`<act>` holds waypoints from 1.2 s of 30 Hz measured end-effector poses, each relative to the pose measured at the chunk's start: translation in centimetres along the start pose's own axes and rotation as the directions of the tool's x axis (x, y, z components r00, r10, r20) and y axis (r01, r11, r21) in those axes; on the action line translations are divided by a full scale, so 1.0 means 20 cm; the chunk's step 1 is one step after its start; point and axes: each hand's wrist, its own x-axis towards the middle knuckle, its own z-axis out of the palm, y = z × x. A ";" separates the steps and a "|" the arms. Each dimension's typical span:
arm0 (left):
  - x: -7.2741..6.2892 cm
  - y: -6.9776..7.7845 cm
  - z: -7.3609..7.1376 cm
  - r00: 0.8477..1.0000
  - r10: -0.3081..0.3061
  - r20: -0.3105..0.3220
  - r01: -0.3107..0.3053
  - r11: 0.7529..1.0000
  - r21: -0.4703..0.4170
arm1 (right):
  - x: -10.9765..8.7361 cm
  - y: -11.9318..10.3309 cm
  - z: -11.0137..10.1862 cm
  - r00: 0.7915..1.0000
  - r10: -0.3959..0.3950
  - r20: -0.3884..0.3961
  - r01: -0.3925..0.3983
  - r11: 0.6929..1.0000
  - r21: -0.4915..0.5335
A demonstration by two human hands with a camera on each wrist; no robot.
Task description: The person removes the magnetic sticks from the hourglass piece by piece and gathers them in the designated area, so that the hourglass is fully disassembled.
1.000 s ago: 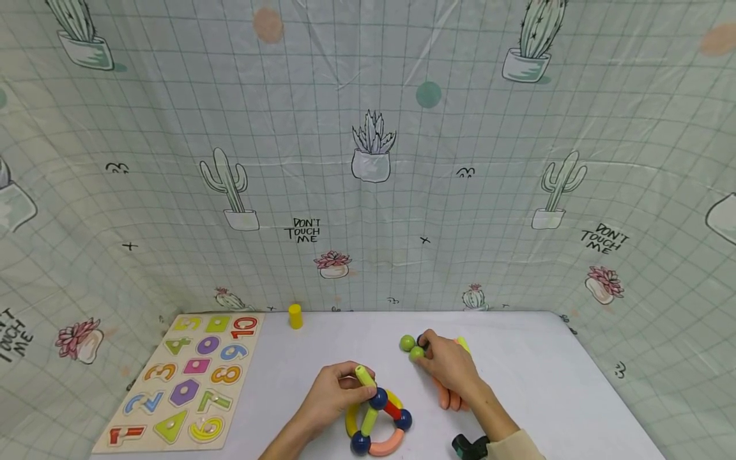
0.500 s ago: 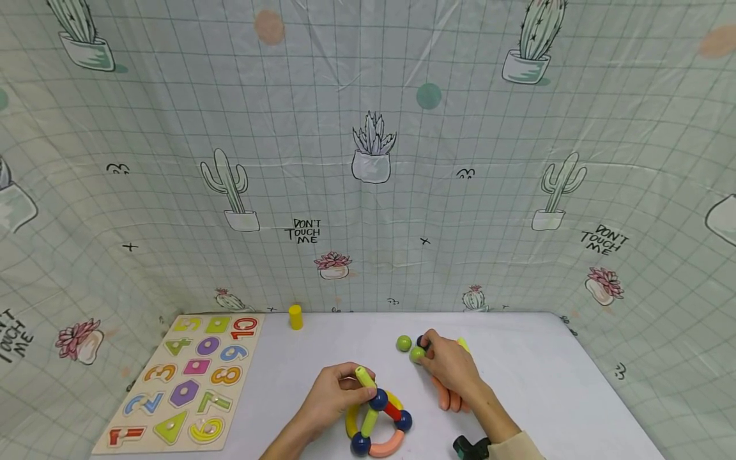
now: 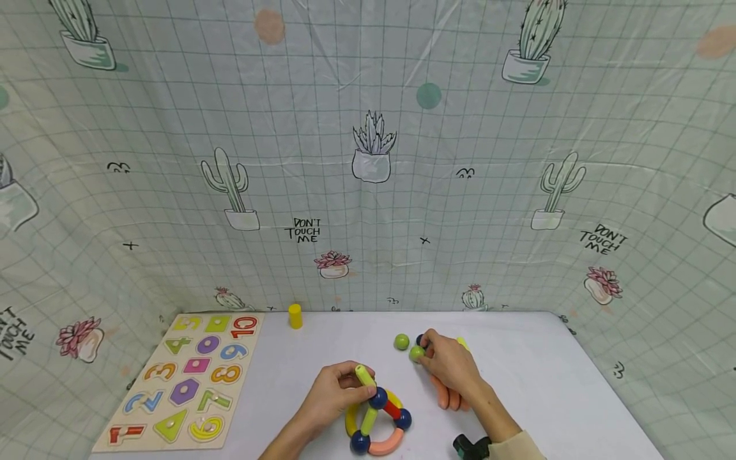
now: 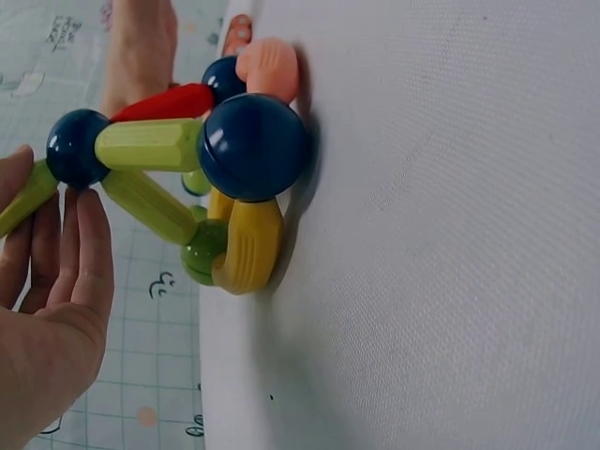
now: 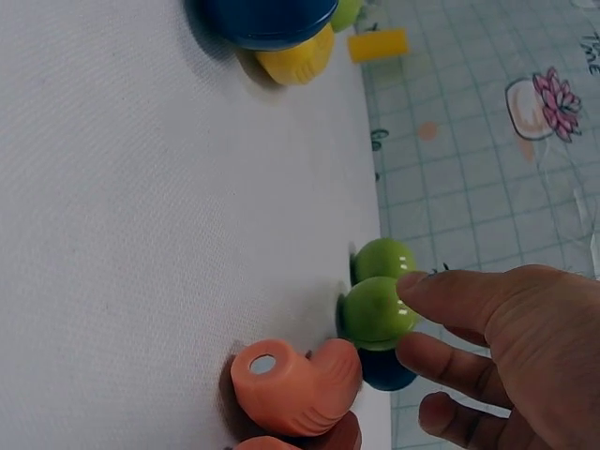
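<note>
My left hand (image 3: pixel 330 396) pinches a light green magnetic rod (image 3: pixel 364 375) at the top of a ball-and-rod frame. That rod meets a dark blue ball (image 4: pixel 79 148), from which a red rod (image 4: pixel 164 101) and light green rods (image 4: pixel 150 145) slope down. At the base are blue balls, a green ball (image 4: pixel 204 251) and curved yellow (image 4: pixel 251 246) and salmon rods (image 3: pixel 386 444). My right hand (image 3: pixel 451 364) has its thumb and index finger around a loose green ball (image 5: pixel 377 311). Behind it, a dark blue ball (image 5: pixel 386 370) is partly hidden; another green ball (image 3: pixel 401 342) lies to its left.
Curved salmon rods (image 3: pixel 444 393) lie under my right forearm, with a light green rod (image 3: pixel 463 344) beyond the hand. A number-and-shape puzzle board (image 3: pixel 232 409) is at left. A yellow cylinder (image 3: pixel 295 316) stands near the patterned backdrop; a black object (image 3: pixel 470 447) is by the right sleeve.
One loose green ball has rolled a little left and away from the ball at my right fingers. Both hands and the frame have stayed almost still.
</note>
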 end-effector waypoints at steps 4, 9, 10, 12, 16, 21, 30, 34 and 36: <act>0.00 0.01 0.00 1.000 0.007 -0.002 -0.007 1.000 0.005 | 0.00 -0.01 -0.01 1.000 -0.011 -0.007 0.011 1.000 0.020; 0.00 0.01 0.01 1.000 0.015 -0.004 -0.014 1.000 0.012 | 0.00 -0.04 -0.03 0.999 -0.035 -0.015 0.036 0.997 0.067; 0.00 0.01 0.01 1.000 0.015 -0.005 -0.015 1.000 0.015 | 0.00 -0.05 -0.03 0.999 -0.041 -0.011 0.041 0.996 0.081; 0.00 0.01 0.01 1.000 0.018 -0.007 -0.018 1.000 0.018 | 0.00 -0.07 -0.04 0.999 -0.054 0.008 0.052 0.990 0.134; 0.00 0.01 0.01 1.000 0.026 -0.001 -0.026 1.000 0.011 | -0.03 -0.15 -0.07 0.989 -0.133 0.061 0.112 0.955 0.276; -0.01 0.01 0.00 0.999 0.035 0.024 -0.035 0.999 0.008 | -0.08 -0.28 -0.10 0.929 -0.340 0.145 0.236 0.847 0.476; -0.02 -0.01 0.00 0.993 0.044 0.113 -0.055 0.994 0.097 | -0.14 -0.37 -0.06 0.850 -0.498 0.173 0.334 0.762 0.555; -0.02 -0.03 0.01 0.989 0.066 0.129 -0.088 0.981 0.175 | -0.15 -0.38 -0.06 0.833 -0.520 0.189 0.341 0.752 0.565; -0.02 -0.03 0.02 0.988 0.073 0.132 -0.103 0.968 0.231 | -0.15 -0.38 -0.06 0.828 -0.523 0.201 0.337 0.752 0.567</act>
